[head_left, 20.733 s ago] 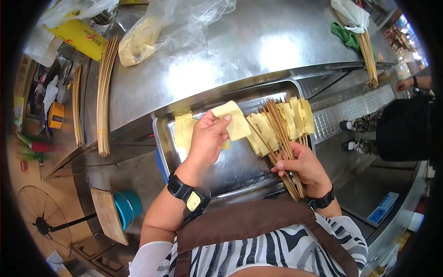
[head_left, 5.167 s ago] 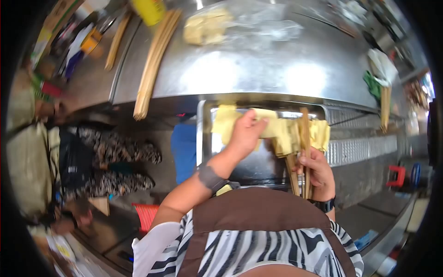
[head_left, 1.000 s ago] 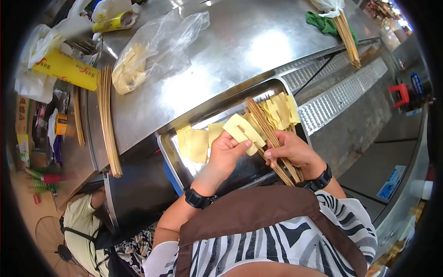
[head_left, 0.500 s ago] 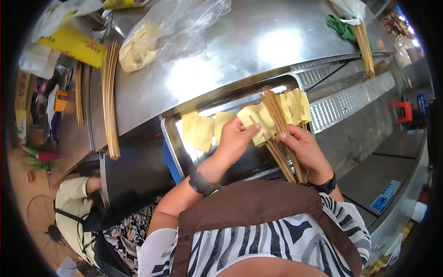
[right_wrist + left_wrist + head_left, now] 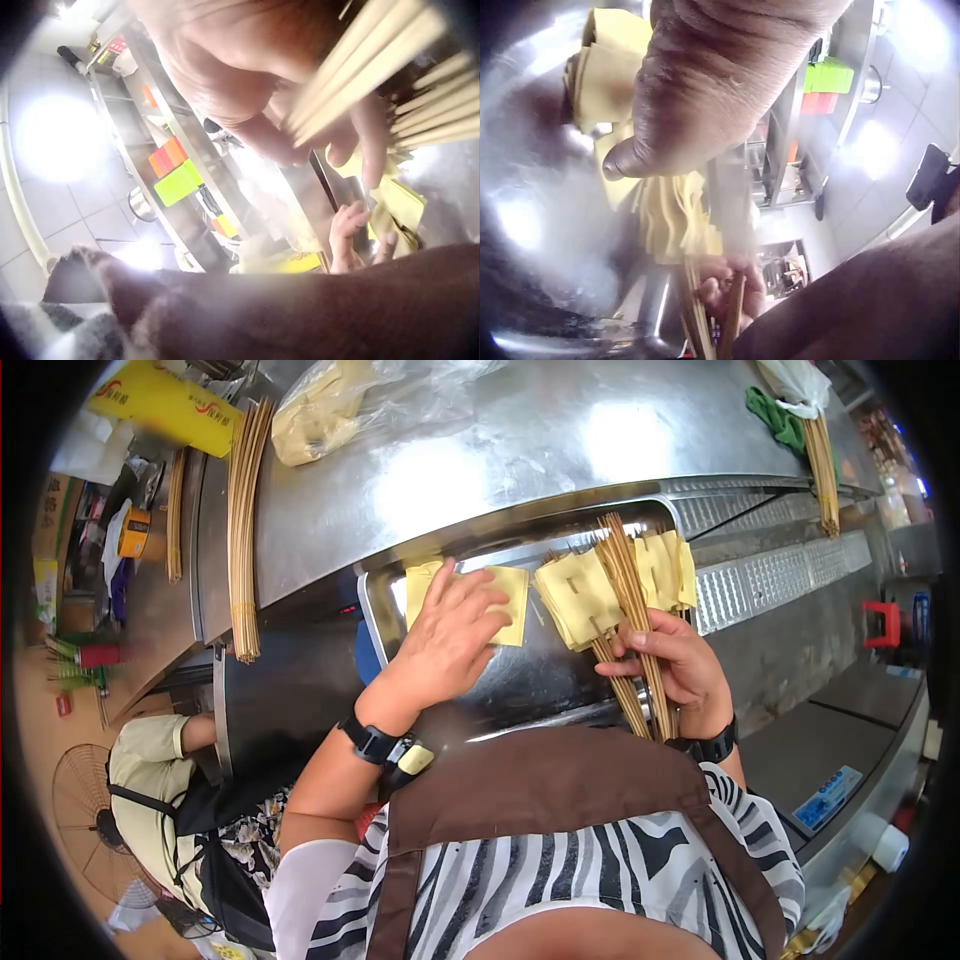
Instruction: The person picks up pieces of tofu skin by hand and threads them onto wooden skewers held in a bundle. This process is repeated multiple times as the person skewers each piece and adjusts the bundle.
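My left hand (image 5: pixel 445 630) reaches over pale yellow square sheets (image 5: pixel 512 605), which look like tofu skin, at the left of a metal tray (image 5: pixel 535 685). Its fingers are spread and partly cover them; the left wrist view shows the thumb (image 5: pixel 622 161) against a sheet. Loose bamboo skewers (image 5: pixel 625 575) are gripped in my right hand (image 5: pixel 685 665), upright at the tray's right side. Just left of them lie folded sheets threaded on skewers (image 5: pixel 580 595), their stick ends pointing towards me. More threaded sheets (image 5: pixel 665 570) sit behind, at the tray's right end.
On the steel counter (image 5: pixel 530 450) lie a long skewer bundle (image 5: pixel 245 530) and a clear bag of yellow sheets (image 5: pixel 320 410). At the far right rests another bundle (image 5: pixel 822 470) beside a green cloth (image 5: pixel 772 418). Another person (image 5: pixel 155 790) is at the lower left, near a fan (image 5: pixel 90 810).
My left hand has let go of the sheet it pinched on a skewer and moved left to the loose sheets. That threaded sheet now lies with the others. My right hand keeps its skewers.
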A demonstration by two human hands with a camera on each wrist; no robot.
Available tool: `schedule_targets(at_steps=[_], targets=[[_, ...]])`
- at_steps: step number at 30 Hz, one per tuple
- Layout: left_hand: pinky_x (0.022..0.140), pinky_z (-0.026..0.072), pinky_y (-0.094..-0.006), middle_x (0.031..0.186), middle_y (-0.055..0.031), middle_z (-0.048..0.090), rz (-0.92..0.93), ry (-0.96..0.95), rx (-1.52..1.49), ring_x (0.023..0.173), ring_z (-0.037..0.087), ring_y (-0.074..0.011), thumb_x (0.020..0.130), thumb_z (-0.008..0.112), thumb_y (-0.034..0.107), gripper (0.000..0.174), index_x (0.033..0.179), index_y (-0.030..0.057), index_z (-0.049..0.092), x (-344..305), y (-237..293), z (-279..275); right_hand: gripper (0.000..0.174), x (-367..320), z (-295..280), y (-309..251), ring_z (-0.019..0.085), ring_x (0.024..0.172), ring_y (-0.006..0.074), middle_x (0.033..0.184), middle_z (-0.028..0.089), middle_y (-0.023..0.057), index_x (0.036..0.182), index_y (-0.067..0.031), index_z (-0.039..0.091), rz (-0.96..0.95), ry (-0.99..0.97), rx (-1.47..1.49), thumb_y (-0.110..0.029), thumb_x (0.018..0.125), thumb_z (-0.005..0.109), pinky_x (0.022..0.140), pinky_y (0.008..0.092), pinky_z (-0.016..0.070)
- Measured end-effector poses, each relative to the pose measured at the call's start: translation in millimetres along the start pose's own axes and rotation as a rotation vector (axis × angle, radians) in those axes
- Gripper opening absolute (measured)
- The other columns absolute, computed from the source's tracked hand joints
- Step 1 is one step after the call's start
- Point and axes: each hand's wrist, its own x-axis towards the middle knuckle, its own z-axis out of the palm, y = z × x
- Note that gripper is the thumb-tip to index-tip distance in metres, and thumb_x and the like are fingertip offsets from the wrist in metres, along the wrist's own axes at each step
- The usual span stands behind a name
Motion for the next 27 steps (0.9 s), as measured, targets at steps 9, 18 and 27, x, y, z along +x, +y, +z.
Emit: schedule_targets(at_steps=[9, 18, 27], targets=[[0.108, 0.0282, -0.0517, 0.100, -0.0004, 0.056, -0.010, -0.120, -0.123, 0.112, 0.049, -0.0222, 0.064, 0.074, 0.006, 0.022, 0.082, 0.0104, 0.062, -4.1, -24.0, 21.5, 0.011, -0.8, 1.3, 3.9, 0.059, 0.068, 0.0150, 0.075, 0.058, 0.0062, 0.095, 0.0002, 0.056, 0.005, -0.009, 0.016, -0.002, 0.085, 0.060, 0.079, 0.0398, 0.0549], [0.106, 0.0338, -0.0455, 0.097, -0.0019, 0.064, 0.031, -0.087, -0.211, 0.105, 0.055, -0.0227, 0.070, 0.073, 0.007, 0.015, 0.084, 0.0079, 0.068, -5.3, -31.4, 16.1, 0.011, 1.5, -1.7, 4.7, 0.059, 0.068, 0.0140, 0.074, 0.057, 0.0048, 0.093, -0.0010, 0.056, 0.025, -0.003, -0.039, -0.003, 0.084, 0.062, 0.079, 0.0379, 0.0543], [0.099, 0.0398, -0.0425, 0.097, -0.0057, 0.063, 0.094, -0.046, -0.195, 0.103, 0.055, -0.0244, 0.070, 0.068, 0.001, 0.011, 0.081, 0.0040, 0.066, -6.7, -35.6, 17.4, 0.010, 1.3, 0.3, 5.0, 0.060, 0.068, 0.0139, 0.074, 0.057, 0.0040, 0.090, -0.0023, 0.056, 0.043, 0.026, -0.056, -0.003, 0.084, 0.063, 0.077, 0.0370, 0.0550]])
